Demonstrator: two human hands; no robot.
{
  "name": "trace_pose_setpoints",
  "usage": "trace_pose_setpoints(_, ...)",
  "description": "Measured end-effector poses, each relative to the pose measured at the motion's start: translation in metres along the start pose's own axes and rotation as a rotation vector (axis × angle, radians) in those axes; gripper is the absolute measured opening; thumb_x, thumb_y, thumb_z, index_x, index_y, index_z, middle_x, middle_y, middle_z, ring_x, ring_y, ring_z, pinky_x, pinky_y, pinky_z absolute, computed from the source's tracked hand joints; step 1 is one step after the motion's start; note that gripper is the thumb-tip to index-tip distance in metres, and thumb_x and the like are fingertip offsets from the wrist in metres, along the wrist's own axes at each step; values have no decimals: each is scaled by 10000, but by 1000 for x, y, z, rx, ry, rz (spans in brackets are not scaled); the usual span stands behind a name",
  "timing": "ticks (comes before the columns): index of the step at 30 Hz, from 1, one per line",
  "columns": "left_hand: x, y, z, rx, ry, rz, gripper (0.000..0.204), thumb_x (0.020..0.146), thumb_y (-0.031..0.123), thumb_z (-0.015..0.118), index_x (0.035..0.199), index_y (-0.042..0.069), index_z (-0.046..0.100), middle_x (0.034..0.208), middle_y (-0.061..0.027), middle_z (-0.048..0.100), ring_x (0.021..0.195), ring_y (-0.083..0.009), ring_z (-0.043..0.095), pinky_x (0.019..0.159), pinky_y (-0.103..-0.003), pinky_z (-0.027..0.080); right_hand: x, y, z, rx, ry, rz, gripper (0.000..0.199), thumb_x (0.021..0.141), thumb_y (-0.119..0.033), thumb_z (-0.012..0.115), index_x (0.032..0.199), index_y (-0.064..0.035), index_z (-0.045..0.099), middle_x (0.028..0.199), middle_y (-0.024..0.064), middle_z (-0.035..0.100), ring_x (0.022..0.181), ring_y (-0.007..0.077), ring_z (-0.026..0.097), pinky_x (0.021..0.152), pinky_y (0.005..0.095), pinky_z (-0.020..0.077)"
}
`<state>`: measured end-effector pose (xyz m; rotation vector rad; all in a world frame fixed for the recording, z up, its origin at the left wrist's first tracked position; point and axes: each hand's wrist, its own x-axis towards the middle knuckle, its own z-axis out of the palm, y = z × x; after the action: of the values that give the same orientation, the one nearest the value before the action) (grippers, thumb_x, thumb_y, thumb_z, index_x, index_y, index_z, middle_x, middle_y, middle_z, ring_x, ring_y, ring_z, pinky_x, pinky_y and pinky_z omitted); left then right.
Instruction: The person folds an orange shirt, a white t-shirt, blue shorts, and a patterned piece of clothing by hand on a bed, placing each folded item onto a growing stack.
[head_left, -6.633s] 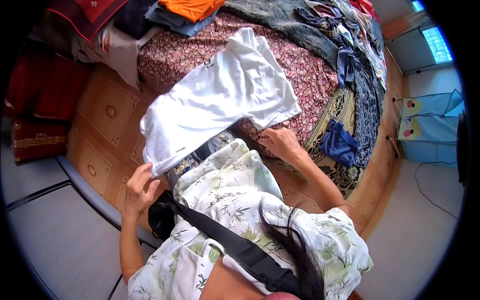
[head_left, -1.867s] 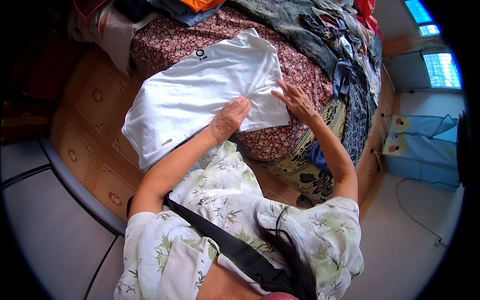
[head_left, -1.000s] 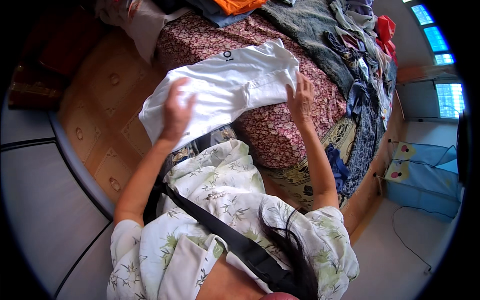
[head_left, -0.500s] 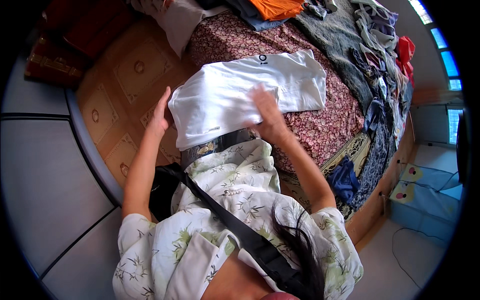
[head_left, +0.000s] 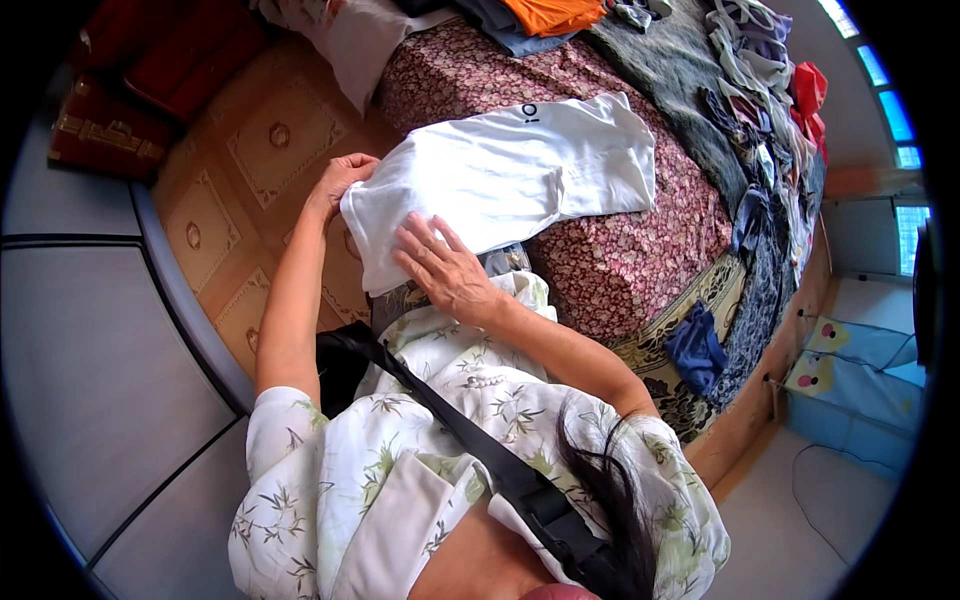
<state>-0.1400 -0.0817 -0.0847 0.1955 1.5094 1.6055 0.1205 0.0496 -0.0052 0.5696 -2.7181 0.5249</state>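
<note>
A white T-shirt point(head_left: 500, 175) with dark lettering lies folded into a long strip, partly over the bed's edge and partly over my lap. At its left end, my left hand point(head_left: 343, 182) has its fingers closed on the shirt's edge. My right hand point(head_left: 447, 272) rests open on the near left part of the cloth, palm down with fingers spread. Beneath the shirt is a floral maroon bed cover point(head_left: 620, 265).
Folded clothes, an orange one point(head_left: 550, 14) among them, lie at the bed's far side. Loose garments point(head_left: 765, 150) spread along the right. A crumpled blue cloth point(head_left: 697, 348) sits near the bed's right corner. Grey cabinets point(head_left: 110, 370) stand at left, a red chest point(head_left: 115, 130) beyond.
My right hand has moved left from the shirt's middle and now lies on its near left part. My left hand, held open beside the shirt before, has closed on its edge.
</note>
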Motion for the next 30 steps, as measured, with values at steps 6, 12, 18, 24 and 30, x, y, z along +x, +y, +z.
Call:
trace_pose_setpoints(6,-9,2,-21,288,-57,-90,117,821,65,676,904,-15,654,835,-61,665,689,-102,622,640,-247,534,17,-6,-5,96,78,-39,379,729,-94,566,1100,-15,558,1116,124,539,1101,281,500,859,393,400)
trace_pose_setpoints(12,-5,-2,-67,-545,137,-164,82,794,65,657,836,-1,632,760,-88,660,625,-175,626,601,-297,545,12,-6,0,40,204,-105,255,723,-154,569,943,-26,570,925,72,508,917,216,501,714,337,390)
trace_pose_setpoints(18,-23,-6,-17,-660,-57,-243,277,828,191,703,1033,47,584,1043,-67,635,961,-181,582,903,-409,448,7,-9,1,64,186,-72,363,729,-95,574,1082,-15,554,896,70,488,855,214,496,680,331,376)
trace_pose_setpoints(24,-35,4,6,-512,5,-149,309,781,43,689,1073,-19,607,994,-117,666,891,-227,655,846,-348,542,16,-15,5,12,80,74,370,756,-96,579,1120,-32,558,831,57,441,782,190,464,642,318,361)
trace_pose_setpoints(30,-45,75,22,-351,25,50,344,786,47,658,1108,-46,577,1056,-161,641,959,-245,631,894,-360,514,3,-10,-4,535,506,384,378,694,67,586,1046,-70,600,865,90,496,795,231,538,663,323,448)
